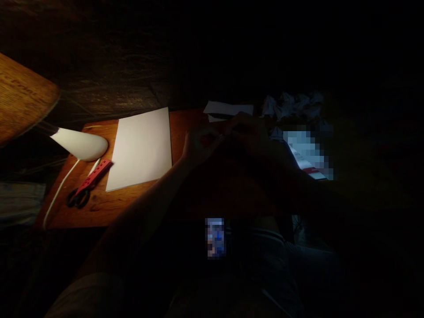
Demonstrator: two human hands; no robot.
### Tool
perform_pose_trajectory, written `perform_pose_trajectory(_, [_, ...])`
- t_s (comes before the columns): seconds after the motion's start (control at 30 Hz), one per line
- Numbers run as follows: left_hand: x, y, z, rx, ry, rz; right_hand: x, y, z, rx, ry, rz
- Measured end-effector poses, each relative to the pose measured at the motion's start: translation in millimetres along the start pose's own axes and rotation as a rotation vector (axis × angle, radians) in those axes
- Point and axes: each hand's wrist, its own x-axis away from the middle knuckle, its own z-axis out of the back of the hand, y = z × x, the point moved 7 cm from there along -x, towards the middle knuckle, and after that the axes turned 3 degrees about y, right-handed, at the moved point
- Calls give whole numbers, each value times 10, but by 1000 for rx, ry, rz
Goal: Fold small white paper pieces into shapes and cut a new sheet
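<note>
My left hand [204,143] and my right hand [247,130] meet over the middle of a wooden table [132,191], in deep shadow. Their fingertips come close together and look pinched. Whatever is between them is too dark to make out. Just beyond the hands lie white paper pieces [232,109], one partly behind my right hand. To the left of my left hand is a stack of white paper sheets [142,150], brightly lit.
A white lamp [82,143] with a wood-coloured shade [26,97] and white cord stands left. Near it lie black scissor handles [78,198] and a red strip with dark marks [94,176]. Several folded paper shapes [291,106] and a lit, blurred screen [308,152] are right. Another blurred screen [215,238] glows below.
</note>
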Motion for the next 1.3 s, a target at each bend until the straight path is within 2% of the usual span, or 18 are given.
perform_pose_trajectory(0.17, [-6, -70, 24, 44, 51, 80, -3, -39, 40, 31, 12, -47])
perform_pose_trajectory(0.37, [16, -182, 18, 138, 100, 199, -9, 32, 36, -10, 44, -69])
perform_pose_trajectory(0.6, [-2, -174, 15, 221, 92, 235, 8, 41, 13, -66, 49, -97])
perform_pose_trajectory(0.87, [25, -413, 71, 329, 202, 334, -15, 142, 46, -34, 75, -159])
perform_pose_trajectory(0.97, [34, -444, 36, 339, 157, 341, -19, 154, 65, 36, 66, -152])
perform_pose_trajectory(1.1, [42, -436, -29, 319, 41, 341, -7, 74, 16, 129, -3, -47])
perform_pose_trajectory(1.2, [42, -424, -29, 260, 39, 326, 18, 37, -71, 173, -96, -7])
perform_pose_trajectory(1.3, [36, -412, -34, 276, 53, 318, 37, 33, -118, 183, -129, 1])
